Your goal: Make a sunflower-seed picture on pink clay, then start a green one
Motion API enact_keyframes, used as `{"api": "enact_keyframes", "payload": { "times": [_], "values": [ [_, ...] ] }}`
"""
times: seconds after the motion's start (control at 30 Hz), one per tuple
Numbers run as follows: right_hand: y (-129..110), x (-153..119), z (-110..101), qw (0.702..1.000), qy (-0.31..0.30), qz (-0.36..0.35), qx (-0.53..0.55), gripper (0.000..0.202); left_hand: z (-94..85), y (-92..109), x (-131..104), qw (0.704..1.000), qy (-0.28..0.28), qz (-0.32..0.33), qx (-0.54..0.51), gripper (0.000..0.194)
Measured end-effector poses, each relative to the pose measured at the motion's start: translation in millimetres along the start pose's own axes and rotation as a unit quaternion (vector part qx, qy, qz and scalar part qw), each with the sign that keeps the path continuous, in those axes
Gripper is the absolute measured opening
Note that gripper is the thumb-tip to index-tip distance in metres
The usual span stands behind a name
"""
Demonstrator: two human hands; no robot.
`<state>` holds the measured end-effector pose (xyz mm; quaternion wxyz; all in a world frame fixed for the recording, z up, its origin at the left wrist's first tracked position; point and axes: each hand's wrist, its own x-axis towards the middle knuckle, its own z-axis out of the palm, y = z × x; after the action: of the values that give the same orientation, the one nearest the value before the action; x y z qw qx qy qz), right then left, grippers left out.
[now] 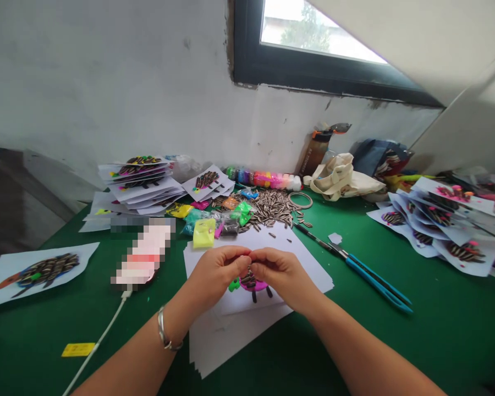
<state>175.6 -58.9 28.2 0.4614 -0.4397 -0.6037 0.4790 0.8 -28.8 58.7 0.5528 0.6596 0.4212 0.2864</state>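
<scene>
My left hand (pixel 219 275) and my right hand (pixel 281 273) meet over a sheet of paper, with thumbs and fingertips pinched together. Whatever lies between the fingertips is too small to make out. Just under them, partly hidden, a figure of magenta clay (pixel 259 286) with striped seeds pressed on it lies on the sheet. It has a green clay piece (pixel 234 284) at its left and two dark legs below. More white sheets (pixel 226 346) are stacked underneath. A silver bracelet circles my left wrist.
Behind the sheets are a seed pile (pixel 272 208), clay packets (pixel 204 233) and a tape ring (pixel 301 200). Blue tweezers (pixel 377 283) and a pen (pixel 312 236) lie right. Stacks of seed pictures stand left (pixel 148 190) and right (pixel 464 253). A phone (pixel 142 256) with a cable is at left.
</scene>
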Motion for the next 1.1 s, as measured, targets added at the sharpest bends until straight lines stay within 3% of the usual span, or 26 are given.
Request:
{"api": "enact_keyframes", "payload": {
  "times": [0.17, 0.3, 0.5, 0.7, 0.87, 1.1],
  "values": [
    [0, -2, -8, 0.99, 0.028, -0.041, -0.135, 0.014, -1.0, -5, 2, 0.988, 0.015, 0.05, 0.143, 0.031],
    [2, -16, -22, 0.967, 0.031, -0.066, -0.245, 0.017, -4.4, -11, 1, 0.948, 0.043, 0.11, 0.297, 0.031],
    [16, -41, -28, 0.944, 0.007, -0.034, -0.329, 0.017, -4.7, -19, 1, 0.891, -0.039, 0.146, 0.428, 0.047],
    [24, -37, -19, 0.942, 0.02, -0.078, -0.327, 0.02, -1.9, -28, 5, 0.868, -0.078, 0.133, 0.472, 0.062],
    [30, -34, -15, 0.923, 0.023, -0.118, -0.364, 0.022, -0.2, -30, 5, 0.863, -0.074, 0.144, 0.479, 0.057],
    [31, -35, -15, 0.911, 0.008, -0.107, -0.397, 0.024, 1.7, -29, 4, 0.854, -0.072, 0.141, 0.496, 0.053]
  ]
}}
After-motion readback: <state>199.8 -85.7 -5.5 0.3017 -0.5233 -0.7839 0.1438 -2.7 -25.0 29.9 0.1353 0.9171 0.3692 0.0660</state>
